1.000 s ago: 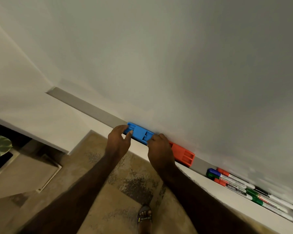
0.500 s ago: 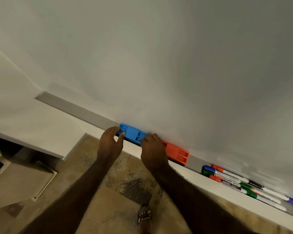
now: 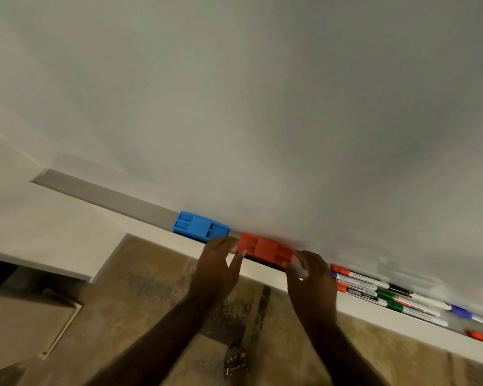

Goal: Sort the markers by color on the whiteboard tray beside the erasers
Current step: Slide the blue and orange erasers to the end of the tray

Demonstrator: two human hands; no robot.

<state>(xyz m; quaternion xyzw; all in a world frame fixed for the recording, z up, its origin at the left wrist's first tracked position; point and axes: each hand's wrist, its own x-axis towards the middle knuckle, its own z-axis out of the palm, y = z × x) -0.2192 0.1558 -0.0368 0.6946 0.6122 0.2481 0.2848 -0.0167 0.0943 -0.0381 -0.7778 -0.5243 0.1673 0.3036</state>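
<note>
Markers [image 3: 385, 295] slim cylinders, red eraser [image 3: 265, 250] ribbed block

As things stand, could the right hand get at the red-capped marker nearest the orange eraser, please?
Probably yes: the right hand is at the orange eraser, and the red-capped marker lies just beyond it on the tray, uncovered.

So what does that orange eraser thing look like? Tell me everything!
The orange rectangular plastic eraser is a flat block with moulded rectangular recesses on top and a dark strip, likely its felt, showing along the lower edge. It lies flat in the grey whiteboard tray, lengthwise, against the whiteboard. The left hand touches its left end with its fingertips, and the right hand touches its right end. A small gap separates it from the blue rectangular plastic eraser to its left.
</note>
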